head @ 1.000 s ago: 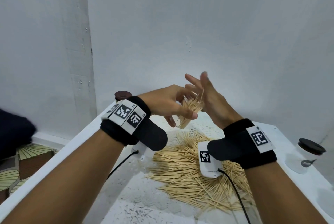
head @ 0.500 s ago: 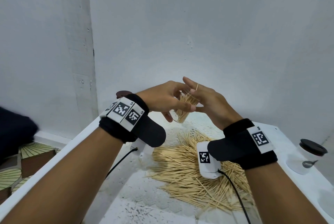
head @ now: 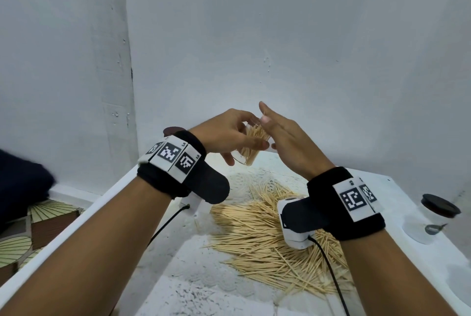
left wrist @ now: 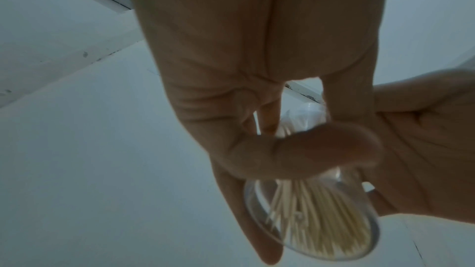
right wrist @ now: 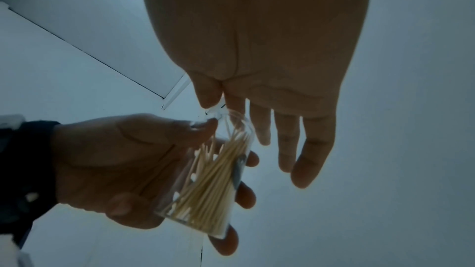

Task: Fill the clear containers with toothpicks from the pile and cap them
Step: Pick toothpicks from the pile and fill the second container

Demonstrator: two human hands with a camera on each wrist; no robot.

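My left hand grips a clear container packed with toothpicks, held tilted in the air above the table. In the left wrist view the thumb lies across the container. In the right wrist view the container shows with toothpicks inside, its mouth toward my right hand. My right hand is beside the container's mouth with fingers straight, holding nothing; its thumb is near the rim. A big toothpick pile lies on the white table below both hands.
A capped container with a dark lid stands at the table's right edge. A dark round lid peeks out behind my left wrist. Grey walls close off the back and left. Patterned floor lies left of the table.
The toothpicks that stuck out of the container a second ago now sit lower inside it. My right hand has tilted and eased slightly off the mouth; both hands moved a little higher.
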